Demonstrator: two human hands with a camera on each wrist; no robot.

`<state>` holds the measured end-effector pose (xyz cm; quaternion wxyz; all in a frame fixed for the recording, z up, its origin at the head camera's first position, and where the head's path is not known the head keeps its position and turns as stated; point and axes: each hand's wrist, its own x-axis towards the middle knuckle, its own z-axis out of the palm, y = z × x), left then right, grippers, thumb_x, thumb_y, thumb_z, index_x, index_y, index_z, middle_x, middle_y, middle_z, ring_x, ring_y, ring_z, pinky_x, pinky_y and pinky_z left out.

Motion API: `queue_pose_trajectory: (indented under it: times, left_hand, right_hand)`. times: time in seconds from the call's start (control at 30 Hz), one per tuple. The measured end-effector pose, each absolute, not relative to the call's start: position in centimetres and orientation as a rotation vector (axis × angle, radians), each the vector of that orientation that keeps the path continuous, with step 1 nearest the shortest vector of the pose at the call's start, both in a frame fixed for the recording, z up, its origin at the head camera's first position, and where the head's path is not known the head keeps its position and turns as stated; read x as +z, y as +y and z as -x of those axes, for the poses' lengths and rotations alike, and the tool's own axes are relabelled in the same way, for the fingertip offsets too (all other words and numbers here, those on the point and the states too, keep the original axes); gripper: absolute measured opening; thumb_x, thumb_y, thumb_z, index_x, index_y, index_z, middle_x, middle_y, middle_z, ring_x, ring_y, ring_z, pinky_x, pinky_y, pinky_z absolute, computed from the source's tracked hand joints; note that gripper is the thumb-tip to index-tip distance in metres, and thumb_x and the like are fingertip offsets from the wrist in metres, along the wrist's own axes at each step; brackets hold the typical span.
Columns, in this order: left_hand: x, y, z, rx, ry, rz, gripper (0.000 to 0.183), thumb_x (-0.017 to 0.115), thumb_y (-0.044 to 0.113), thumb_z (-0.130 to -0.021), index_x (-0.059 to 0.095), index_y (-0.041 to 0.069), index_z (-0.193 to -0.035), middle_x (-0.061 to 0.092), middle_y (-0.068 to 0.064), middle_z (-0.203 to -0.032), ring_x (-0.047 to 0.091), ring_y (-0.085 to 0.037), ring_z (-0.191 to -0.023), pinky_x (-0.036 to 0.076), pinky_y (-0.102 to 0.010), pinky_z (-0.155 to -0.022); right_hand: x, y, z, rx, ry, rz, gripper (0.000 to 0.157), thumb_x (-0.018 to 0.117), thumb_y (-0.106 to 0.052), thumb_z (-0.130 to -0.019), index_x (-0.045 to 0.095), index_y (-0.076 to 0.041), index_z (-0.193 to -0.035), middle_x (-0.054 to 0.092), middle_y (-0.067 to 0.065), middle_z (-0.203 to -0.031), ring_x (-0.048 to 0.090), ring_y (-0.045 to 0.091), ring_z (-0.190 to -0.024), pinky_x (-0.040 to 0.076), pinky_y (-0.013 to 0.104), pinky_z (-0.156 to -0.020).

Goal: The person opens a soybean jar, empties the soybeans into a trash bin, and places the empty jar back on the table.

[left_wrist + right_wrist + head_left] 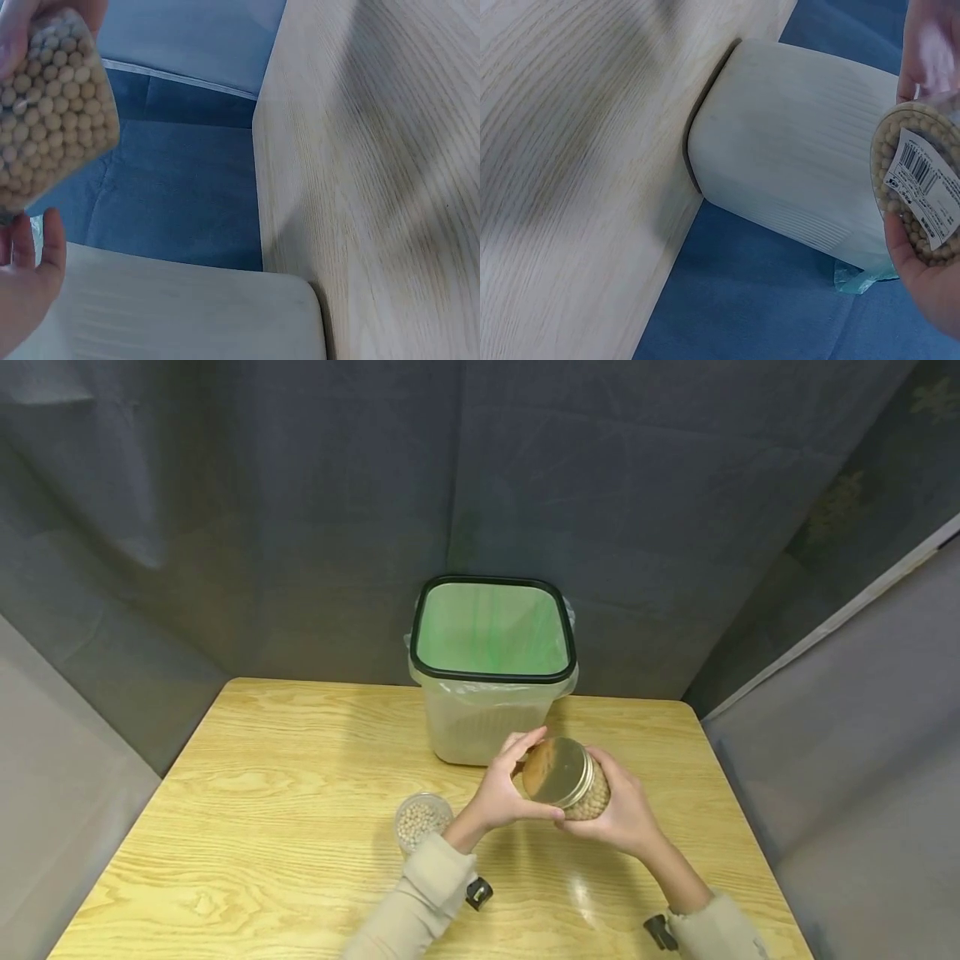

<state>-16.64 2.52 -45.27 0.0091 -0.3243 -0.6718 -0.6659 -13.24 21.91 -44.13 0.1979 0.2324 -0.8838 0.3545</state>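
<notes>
Starting left of the grip, note a small round clear tub [424,794] of pale balls [422,823] on the wood-grain table [262,827], partly hidden behind the left sleeve [442,864]. Cannot tell whether covered. Likely hazard: tipping of the tub, from a sideways sweep of the sleeve.

Just beyond the grip and to its left, see an upright, black-rimmed, bag-lined waste bin [480,718]. Possible fault: bumping the near wall, from forward drift of the fingers.

At the left side of the grip, observe the left hand [501,788] grasping the gold lid [553,771], thumb at the near edge, fingers around the far edge. Cannot judge pressure. Probable fault: slipping off smooth metal-like finish, from weak fingertip contact.

Between both palms, locate the clear round jar [591,797] of tan balls, raised above the table, tilted, with lid seated toward the left and barcode label [928,187] on the base toward the right. Expect scattering upon any loosening of the lid at this tilt.

At the right side, observe the right hand [622,803] clasping the jar body, thumb against the base edge. Foreseeable drop: caused by relaxing this grasp, apparently the main support.
</notes>
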Motion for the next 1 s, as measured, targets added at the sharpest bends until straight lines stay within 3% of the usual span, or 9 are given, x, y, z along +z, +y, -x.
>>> queue_pose_trajectory:
  times: [0.13,0.3,0.4,0.53,0.73,0.87,1.0]
  left_hand:
    - [-45.0,2.8,16.3,-2.040,-2.176,0.936,0.092,0.086,0.001,-0.053,0.041,0.003,-0.134,0.039,-0.010,-0.120,0.041,-0.017,-0.108,0.038,-0.029,-0.091]
    - [-45.0,2.7,16.1,-2.113,-2.178,0.997,0.093,0.082,-0.006,-0.058,0.033,0.000,-0.137,0.031,-0.015,-0.131,0.034,-0.023,-0.118,0.032,-0.032,-0.099]
    - [-44.5,2.4,15.7,-2.211,-2.123,1.036,0.089,0.075,-0.013,-0.062,0.029,-0.005,-0.137,0.029,-0.021,-0.134,0.034,-0.030,-0.120,0.035,-0.034,-0.096]
    - [-43.3,2.1,14.7,-2.194,-2.144,0.922,0.078,0.073,-0.011,-0.064,0.035,-0.009,-0.132,0.037,-0.024,-0.129,0.040,-0.033,-0.112,0.040,-0.029,-0.086]
    - [-42.5,2.4,13.8,-2.093,-2.227,0.744,0.075,0.077,-0.001,-0.063,0.039,-0.008,-0.127,0.041,-0.021,-0.122,0.042,-0.032,-0.108,0.040,-0.032,-0.087]
    - [-42.6,2.1,13.9,-2.140,-2.150,0.932,0.086,0.074,-0.006,-0.064,0.026,-0.006,-0.136,0.031,-0.023,-0.131,0.034,-0.034,-0.119,0.036,-0.034,-0.095]
    - [-43.2,1.8,14.6,-2.162,-1.967,1.249,0.090,0.070,-0.013,-0.063,0.019,-0.012,-0.137,0.023,-0.028,-0.138,0.027,-0.039,-0.127,0.032,-0.038,-0.101]
  right_hand:
    - [-44.3,21.8,13.3,0.992,-2.467,-0.637,0.089,0.089,-0.027,-0.047,0.048,0.000,-0.121,0.060,0.013,-0.106,0.060,0.025,-0.087,0.050,0.041,-0.066]
    - [-44.2,21.8,13.3,0.993,-2.451,-0.627,0.089,0.089,-0.027,-0.045,0.049,-0.001,-0.119,0.060,0.012,-0.105,0.059,0.024,-0.088,0.050,0.039,-0.067]
    - [-44.2,21.7,13.3,0.990,-2.454,-0.636,0.089,0.090,-0.026,-0.044,0.050,-0.002,-0.119,0.060,0.011,-0.105,0.059,0.023,-0.088,0.050,0.039,-0.067]
    - [-44.3,21.6,13.2,0.998,-2.463,-0.638,0.088,0.089,-0.023,-0.043,0.050,-0.002,-0.119,0.061,0.010,-0.104,0.060,0.023,-0.087,0.050,0.039,-0.066]
    - [-44.6,21.6,13.2,0.998,-2.462,-0.625,0.087,0.089,-0.022,-0.044,0.049,-0.002,-0.119,0.061,0.011,-0.103,0.060,0.023,-0.086,0.050,0.039,-0.066]
    - [-44.5,21.9,13.1,1.026,-2.454,-0.647,0.088,0.089,-0.021,-0.044,0.050,-0.002,-0.120,0.060,0.009,-0.106,0.058,0.021,-0.089,0.050,0.039,-0.069]
    - [-44.5,22.1,13.1,1.052,-2.453,-0.683,0.090,0.090,-0.021,-0.043,0.050,-0.003,-0.121,0.059,0.006,-0.108,0.057,0.019,-0.092,0.049,0.038,-0.071]
